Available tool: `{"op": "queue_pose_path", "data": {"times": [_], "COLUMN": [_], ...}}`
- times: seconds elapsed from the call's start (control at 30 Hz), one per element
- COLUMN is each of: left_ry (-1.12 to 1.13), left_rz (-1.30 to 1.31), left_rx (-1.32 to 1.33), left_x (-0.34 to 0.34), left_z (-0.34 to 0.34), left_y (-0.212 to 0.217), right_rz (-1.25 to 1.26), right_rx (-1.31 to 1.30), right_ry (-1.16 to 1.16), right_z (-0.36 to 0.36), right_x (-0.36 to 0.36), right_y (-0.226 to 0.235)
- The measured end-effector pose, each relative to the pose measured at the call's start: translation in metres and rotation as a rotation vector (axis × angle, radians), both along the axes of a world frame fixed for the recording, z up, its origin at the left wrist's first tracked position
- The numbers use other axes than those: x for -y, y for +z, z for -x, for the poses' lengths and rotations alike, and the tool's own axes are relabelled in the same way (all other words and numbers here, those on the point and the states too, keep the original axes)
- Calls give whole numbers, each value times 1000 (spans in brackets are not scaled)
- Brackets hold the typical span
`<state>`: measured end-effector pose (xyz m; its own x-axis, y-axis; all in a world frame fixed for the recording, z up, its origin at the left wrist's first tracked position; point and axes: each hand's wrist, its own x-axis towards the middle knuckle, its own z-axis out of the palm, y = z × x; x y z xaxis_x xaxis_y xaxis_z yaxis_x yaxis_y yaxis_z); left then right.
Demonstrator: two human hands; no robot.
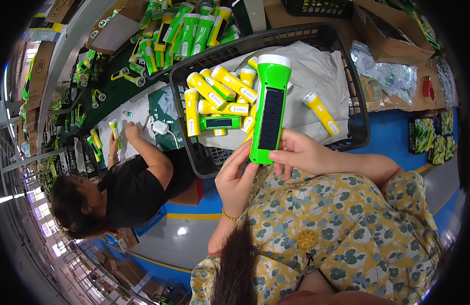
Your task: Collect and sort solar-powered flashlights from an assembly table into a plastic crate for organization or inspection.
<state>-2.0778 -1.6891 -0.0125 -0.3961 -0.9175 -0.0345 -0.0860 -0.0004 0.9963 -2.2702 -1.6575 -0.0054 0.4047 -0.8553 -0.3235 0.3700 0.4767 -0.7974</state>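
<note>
Bright green torch (273,114), dead centre, pinched at its base by left hand (236,178) and right hand (302,152)!
White head (274,60) up, dark gridded panel (271,119) facing us; beyond it, a black basket (358,101) lined with crumpled pale sheeting (319,63), yellow torches (205,89) heaped in its left half. Blue floor (382,124) shows at the right, and a co-worker (136,198) in black bends in at the left of the frame.

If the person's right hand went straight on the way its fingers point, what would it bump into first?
The right hand would first meet the green flashlight it is touching; then probably the left hand, though depth is unclear.
</note>
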Motion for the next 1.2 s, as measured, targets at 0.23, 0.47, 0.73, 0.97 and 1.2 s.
{"op": "queue_pose_path", "data": {"times": [0.23,0.47,0.73,0.97,1.2], "left_ry": [15,9,-73,-47,-38], "left_rz": [-30,-26,-241,-309,-466], "left_rx": [1,13,-165,-250,-259], "left_x": [-4,-5,-12,-12,-7], "left_z": [-1,-5,-21,-14,-21], "left_y": [-2,-9,-26,-31,-36], "right_rz": [7,1,76,176,184], "right_rx": [-11,-34,-233,-440,-462], "right_ry": [2,-1,33,63,124], "right_z": [-1,-2,-3,-1,-3], "right_x": [-1,-2,-5,-4,-1], "right_y": [-1,-1,-7,-8,-15]}}
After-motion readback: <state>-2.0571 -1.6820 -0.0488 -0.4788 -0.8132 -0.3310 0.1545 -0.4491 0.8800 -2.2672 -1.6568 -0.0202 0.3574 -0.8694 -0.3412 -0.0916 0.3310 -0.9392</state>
